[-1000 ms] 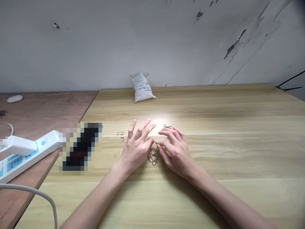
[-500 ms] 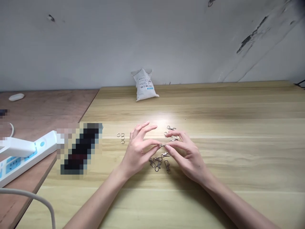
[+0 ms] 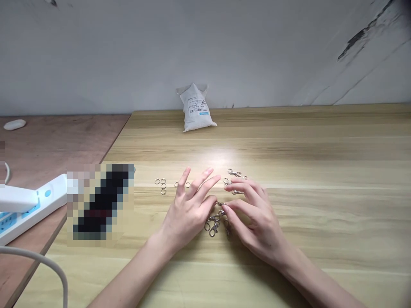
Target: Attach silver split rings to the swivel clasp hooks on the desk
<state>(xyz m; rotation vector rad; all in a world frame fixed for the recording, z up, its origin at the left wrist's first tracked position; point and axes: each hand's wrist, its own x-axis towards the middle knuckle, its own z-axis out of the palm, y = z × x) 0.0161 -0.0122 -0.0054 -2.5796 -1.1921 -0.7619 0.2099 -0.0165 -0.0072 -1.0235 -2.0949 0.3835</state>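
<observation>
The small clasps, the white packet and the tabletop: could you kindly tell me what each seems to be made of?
Clasps: probably polished or plated metal, silvery with bright glints.
White packet: likely thin plastic film, fairly matte, judging by its creases; paper remains possible.
Tabletop: wood or wood-look laminate, satin, with streaky grain and a soft sheen.

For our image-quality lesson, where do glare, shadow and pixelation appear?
Head view: pale glare whitens the tabletop beyond the hands; head view: soft shadow lies beside the right forearm; head view: mosaic blocks obscure the dark object left of the hands.
</observation>
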